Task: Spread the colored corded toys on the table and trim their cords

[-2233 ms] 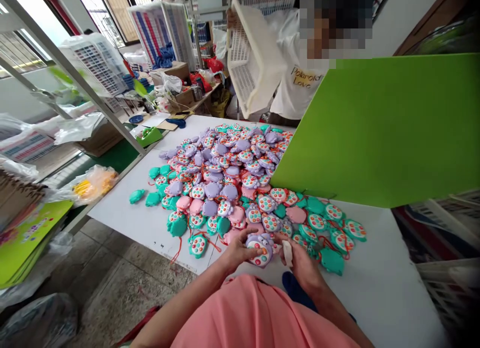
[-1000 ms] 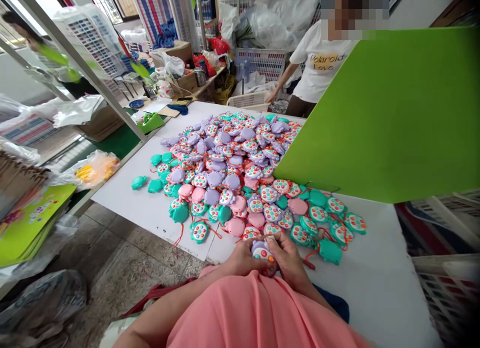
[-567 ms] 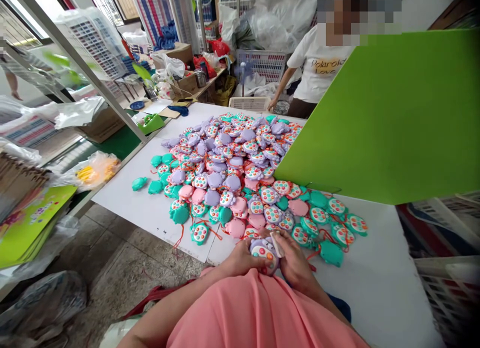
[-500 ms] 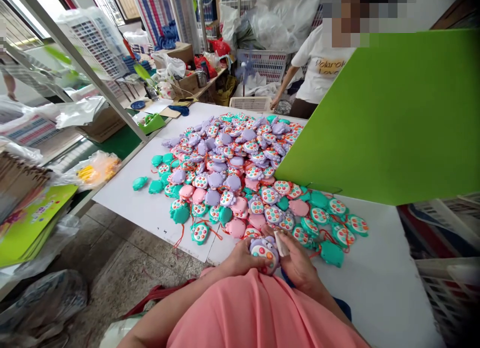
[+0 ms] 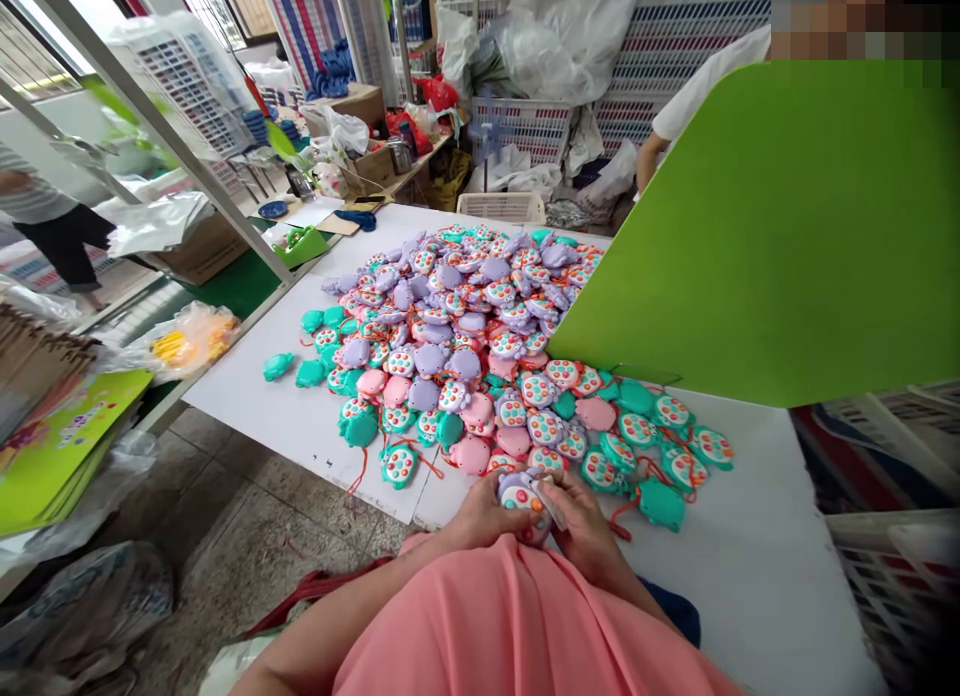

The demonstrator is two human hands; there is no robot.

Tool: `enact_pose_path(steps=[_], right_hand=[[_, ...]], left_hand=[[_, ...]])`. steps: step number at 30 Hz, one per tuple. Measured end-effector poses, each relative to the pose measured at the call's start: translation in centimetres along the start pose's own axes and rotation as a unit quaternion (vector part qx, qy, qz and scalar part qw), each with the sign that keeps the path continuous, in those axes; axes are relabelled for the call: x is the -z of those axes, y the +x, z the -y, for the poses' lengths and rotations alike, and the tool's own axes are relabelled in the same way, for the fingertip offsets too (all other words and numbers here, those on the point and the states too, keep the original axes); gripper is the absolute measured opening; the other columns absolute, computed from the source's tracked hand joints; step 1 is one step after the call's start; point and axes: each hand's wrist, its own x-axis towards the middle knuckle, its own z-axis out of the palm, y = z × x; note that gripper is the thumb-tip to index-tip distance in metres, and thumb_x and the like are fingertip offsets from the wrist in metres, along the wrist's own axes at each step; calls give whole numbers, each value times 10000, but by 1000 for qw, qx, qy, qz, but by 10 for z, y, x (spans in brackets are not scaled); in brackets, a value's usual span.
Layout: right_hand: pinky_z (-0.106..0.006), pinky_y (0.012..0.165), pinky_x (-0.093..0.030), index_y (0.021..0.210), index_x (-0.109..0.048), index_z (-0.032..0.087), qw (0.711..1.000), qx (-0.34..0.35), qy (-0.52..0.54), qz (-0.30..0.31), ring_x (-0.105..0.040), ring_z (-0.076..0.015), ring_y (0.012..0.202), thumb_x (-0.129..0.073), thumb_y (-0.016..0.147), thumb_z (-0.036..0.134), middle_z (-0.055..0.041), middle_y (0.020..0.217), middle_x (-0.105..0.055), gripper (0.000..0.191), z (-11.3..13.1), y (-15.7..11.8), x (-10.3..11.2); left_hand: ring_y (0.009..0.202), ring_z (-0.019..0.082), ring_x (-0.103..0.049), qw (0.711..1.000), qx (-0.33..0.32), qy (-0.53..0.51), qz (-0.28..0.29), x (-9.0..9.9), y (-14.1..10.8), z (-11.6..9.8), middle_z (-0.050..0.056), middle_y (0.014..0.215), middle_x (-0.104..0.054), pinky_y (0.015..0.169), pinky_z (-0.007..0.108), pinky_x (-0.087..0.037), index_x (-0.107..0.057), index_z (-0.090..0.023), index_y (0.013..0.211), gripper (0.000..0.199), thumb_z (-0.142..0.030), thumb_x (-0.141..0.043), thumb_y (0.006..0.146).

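Note:
A purple turtle-shaped toy with a white belly and coloured dots is held close to my body, at the table's front edge. My left hand wraps round its left side, thumb across the front. My right hand is closed on a small white cloth, pressed against the toy's upper right side. Just beyond my hands spreads a big heap of similar toys in purple, pink and green, many with orange cords. A green toy lies face down right of my right hand.
A large green board stands slanted over the white table's right side. A metal post rises at the left. Green printed sheets lie at far left. One person is behind the board, another at left.
My right hand has shifted slightly, bringing the cloth over the toy's upper front. The person behind the board has moved right, and another person has stepped further into view at left.

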Motion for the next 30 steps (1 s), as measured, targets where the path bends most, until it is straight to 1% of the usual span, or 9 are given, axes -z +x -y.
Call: enact_pose_path(steps=[3,7,12,16,20,22,25,27,30], right_hand=[[-279,564,-471,779,-586,219,1000,-10,11,-15,-557,-146,599,-784,663,417,19,699,-619,304,-8,2,0],[-282,553,-451,759,-564,215,998,14,-41,-35,-526,-145,572,-759,680,499,27,644,-595,353,-13,4,1],[-278,565,-447,799,-571,212,997,19,-80,-1,-528,-149,597,-733,708,495,27,669,-591,339,-12,5,4],[-266,545,-431,757,-560,208,996,16,-72,-39,-513,-138,586,-738,697,492,41,645,-564,341,-12,5,3],[-268,549,-431,780,-572,209,997,14,-71,7,-526,-141,606,-738,699,475,25,696,-598,324,-11,5,3],[-270,549,-432,791,-577,212,997,14,-72,-5,-527,-142,603,-738,697,469,24,695,-596,317,-9,4,2],[-285,551,-445,767,-570,229,998,-1,-42,-46,-539,-156,595,-748,677,459,30,665,-585,304,-2,3,-2],[-310,590,-475,764,-572,245,999,-30,12,-44,-573,-179,633,-768,640,424,26,685,-605,293,4,4,-5],[-364,691,-513,782,-596,256,994,-58,78,-43,-624,-233,762,-782,581,373,-5,775,-663,298,10,6,-6]], left_hand=[[832,195,-636,999,-12,29,-17,1,1,5,57,946,-690,744,306,-504,-594,-140,1062,691,-413,-882,496],[839,211,-628,996,-18,77,-47,1,4,12,84,941,-692,726,315,-503,-605,-117,1022,655,-451,-865,522],[813,200,-630,999,2,28,-37,0,4,14,86,944,-688,730,322,-506,-595,-110,1023,712,-498,-870,493],[792,195,-626,999,0,38,-35,0,3,12,82,911,-687,718,322,-507,-591,-102,1015,724,-498,-878,480],[800,195,-625,999,6,33,-34,0,2,9,82,917,-686,731,319,-506,-595,-101,1018,741,-484,-889,456],[797,197,-623,999,8,35,-35,0,2,8,82,906,-683,721,316,-502,-594,-97,1013,754,-475,-899,437],[798,194,-624,1000,0,-1,-22,-1,3,9,75,906,-682,736,322,-499,-590,-109,1029,788,-477,-910,410],[802,187,-626,999,-5,-47,-5,-2,3,8,70,918,-683,762,326,-498,-590,-121,1032,797,-481,-913,399],[782,175,-624,996,1,-88,12,-2,2,6,64,901,-682,769,321,-493,-599,-120,995,764,-472,-919,398]])
